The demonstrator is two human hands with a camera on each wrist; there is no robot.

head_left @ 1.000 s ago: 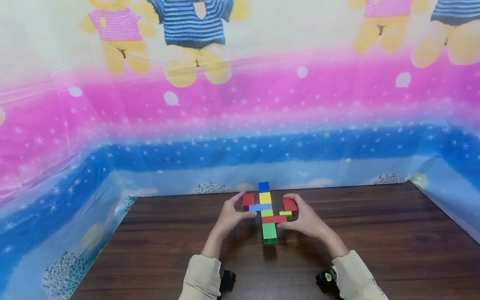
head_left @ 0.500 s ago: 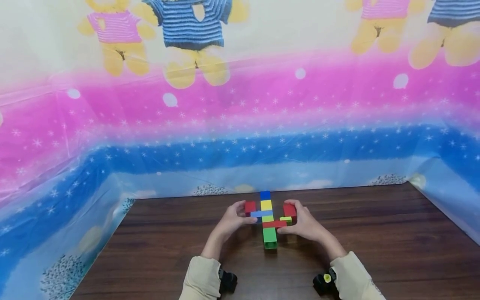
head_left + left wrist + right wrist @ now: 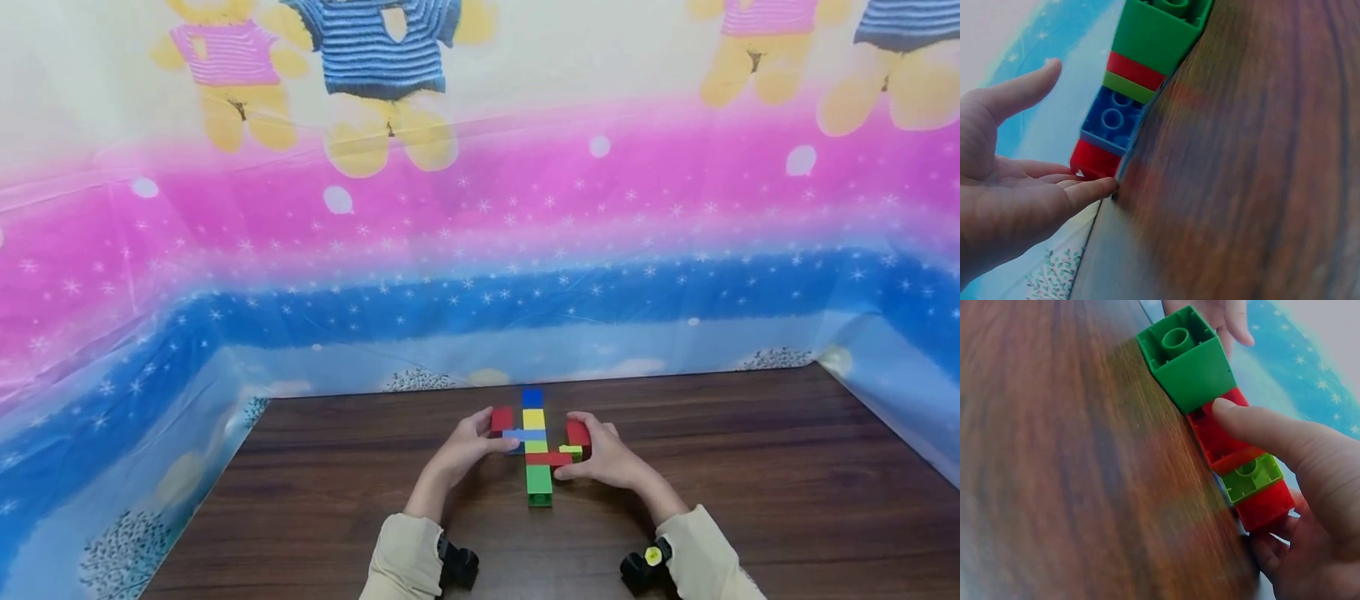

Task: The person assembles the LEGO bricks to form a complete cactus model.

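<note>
On the dark wooden table the cross-shaped block model lies flat between both hands, so I'd keep it flat while the left hand pinches its red end and the right hand clasps the other.

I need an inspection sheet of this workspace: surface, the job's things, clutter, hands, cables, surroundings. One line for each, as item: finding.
Surface: dark wooden table, bare around the work.
Job's things: one brick model lying flat on the table; green brick at the near end, then red, yellow, blue; red bricks stick out on both sides.
Clutter: nothing seen.
Hands: left hand holds the left red brick, fingertips under it; right hand grips the right red brick, one finger on the red bar.
Cables: nothing seen; a dark wrist device sits at each cuff.
Surroundings: plastic sheet printed with teddy bears and stars walls in three sides.
</note>
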